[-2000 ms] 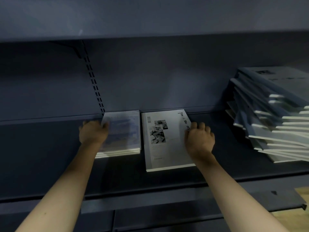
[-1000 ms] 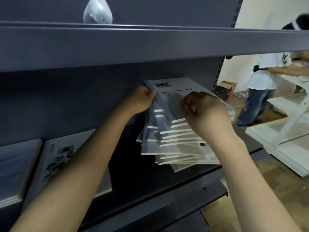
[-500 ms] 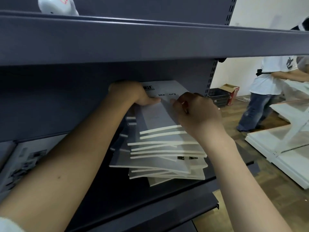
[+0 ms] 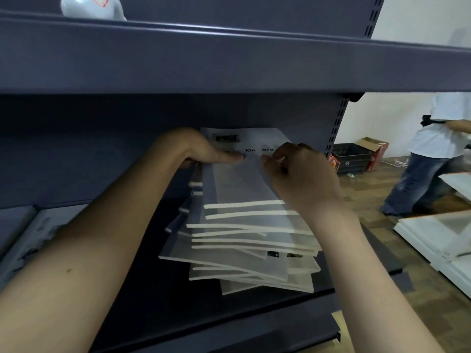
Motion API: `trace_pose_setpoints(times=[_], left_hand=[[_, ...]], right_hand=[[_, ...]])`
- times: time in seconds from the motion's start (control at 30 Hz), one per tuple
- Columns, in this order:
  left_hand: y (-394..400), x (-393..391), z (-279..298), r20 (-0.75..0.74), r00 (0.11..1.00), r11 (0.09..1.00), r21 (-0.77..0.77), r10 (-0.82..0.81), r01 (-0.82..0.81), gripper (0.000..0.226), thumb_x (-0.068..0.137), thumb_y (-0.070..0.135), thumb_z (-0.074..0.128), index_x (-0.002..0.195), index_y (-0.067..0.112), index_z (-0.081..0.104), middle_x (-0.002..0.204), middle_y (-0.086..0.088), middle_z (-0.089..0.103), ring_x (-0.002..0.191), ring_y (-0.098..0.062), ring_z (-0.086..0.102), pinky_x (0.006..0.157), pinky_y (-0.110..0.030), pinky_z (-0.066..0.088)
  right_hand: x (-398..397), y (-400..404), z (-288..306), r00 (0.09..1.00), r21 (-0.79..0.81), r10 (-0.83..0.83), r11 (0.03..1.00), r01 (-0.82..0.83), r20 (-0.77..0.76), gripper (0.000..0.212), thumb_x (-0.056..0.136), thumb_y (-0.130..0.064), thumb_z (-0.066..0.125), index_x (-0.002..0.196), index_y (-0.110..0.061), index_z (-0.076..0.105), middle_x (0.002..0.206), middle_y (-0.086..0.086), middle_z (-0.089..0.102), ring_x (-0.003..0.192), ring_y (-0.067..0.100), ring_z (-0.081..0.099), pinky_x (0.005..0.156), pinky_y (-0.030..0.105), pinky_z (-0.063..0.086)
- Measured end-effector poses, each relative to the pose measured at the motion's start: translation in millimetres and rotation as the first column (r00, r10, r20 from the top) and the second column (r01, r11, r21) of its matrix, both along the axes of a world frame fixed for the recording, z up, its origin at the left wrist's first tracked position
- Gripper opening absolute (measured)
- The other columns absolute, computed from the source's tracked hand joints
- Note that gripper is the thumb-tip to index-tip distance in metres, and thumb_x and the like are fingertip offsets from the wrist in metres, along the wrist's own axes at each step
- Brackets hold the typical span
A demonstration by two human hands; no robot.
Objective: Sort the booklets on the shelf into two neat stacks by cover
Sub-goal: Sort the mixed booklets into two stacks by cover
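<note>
A messy pile of several booklets [image 4: 244, 240] lies on the dark shelf [image 4: 229, 324] at its right end. The top booklet [image 4: 242, 179] has a white cover with black lettering and a small picture. My left hand [image 4: 193, 149] holds its left edge, thumb flat on the cover. My right hand [image 4: 298, 174] pinches its right edge with curled fingers. At the far left lie a white-cover booklet [image 4: 38, 233] and a bluish one [image 4: 12, 225], both partly cut off by my left arm and the frame edge.
An upper shelf [image 4: 229, 59] hangs low over the pile, with a white object [image 4: 91, 7] on it. A perforated upright [image 4: 336, 126] closes the right end. Beyond it a person [image 4: 433, 154] stands on a wooden floor near boxes [image 4: 356, 156] and white panels [image 4: 438, 238].
My view and both hands moved from the two left booklets to the messy pile on the right. Both hands now hold the top booklet's edges; the left thumb slid onto its cover.
</note>
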State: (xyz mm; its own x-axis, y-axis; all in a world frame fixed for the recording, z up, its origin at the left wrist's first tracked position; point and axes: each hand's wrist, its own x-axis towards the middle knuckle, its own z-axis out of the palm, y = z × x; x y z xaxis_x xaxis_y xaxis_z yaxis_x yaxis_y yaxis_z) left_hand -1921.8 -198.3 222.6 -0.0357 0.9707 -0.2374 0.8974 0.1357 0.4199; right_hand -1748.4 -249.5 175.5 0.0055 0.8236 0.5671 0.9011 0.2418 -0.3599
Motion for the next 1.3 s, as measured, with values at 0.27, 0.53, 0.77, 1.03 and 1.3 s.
trace_pose_setpoints(times=[0.27,0.53,0.77,1.03,1.3], left_hand=[[-6,-19,-19,0.277,0.961,0.998,0.068,-0.014,-0.005,0.056,0.071,0.062,0.066,0.105,0.018,0.06,0.095,0.007,0.063,0.08,-0.008,0.057,0.056,-0.019,0.043],[-35,-68,-28,0.448,0.893,0.992,0.124,-0.039,-0.018,0.08,0.03,0.077,0.074,0.095,0.031,0.071,0.089,0.009,0.075,0.087,-0.013,0.071,0.087,-0.038,0.054],[-58,-101,-32,0.564,0.826,0.967,0.214,-0.006,-0.14,0.031,0.065,0.05,0.078,0.085,0.032,0.06,0.066,0.028,0.068,0.078,-0.002,0.062,0.081,-0.027,0.046],[-63,-135,-52,0.607,0.794,0.982,0.132,0.03,-0.138,0.079,0.04,0.069,0.077,0.109,0.033,0.064,0.1,0.01,0.073,0.095,-0.015,0.069,0.095,-0.043,0.049],[-59,-154,-71,0.686,0.725,0.977,0.113,0.056,-0.182,0.091,0.033,0.067,0.081,0.113,0.03,0.061,0.107,0.009,0.071,0.099,-0.014,0.068,0.09,-0.034,0.048]], right_hand=[[5,4,7,1.0,-0.083,-0.027,0.996,0.027,-0.008,0.033,0.096,-0.038,0.045,0.103,-0.012,0.064,0.098,0.01,0.063,0.087,0.03,0.057,0.067,0.028,0.037],[20,19,24,0.984,-0.297,-0.178,0.94,0.167,-0.012,0.03,0.085,-0.013,0.046,0.059,-0.016,0.034,0.062,0.003,0.041,0.071,0.026,0.05,0.055,0.024,0.033],[14,21,36,0.987,-0.432,-0.111,0.889,0.151,0.117,0.055,0.086,-0.059,0.05,0.068,-0.007,0.044,0.071,0.002,0.048,0.085,0.028,0.056,0.069,0.029,0.04],[-21,16,48,0.968,-0.63,-0.09,0.744,0.222,0.235,0.077,0.076,-0.08,0.04,0.102,-0.011,0.062,0.106,0.01,0.062,0.115,0.029,0.056,0.078,0.029,0.039],[-26,27,46,0.976,-0.658,-0.136,0.721,0.217,0.172,0.092,0.072,-0.076,0.054,0.132,-0.006,0.048,0.13,0.015,0.055,0.113,0.029,0.055,0.086,0.032,0.042]])
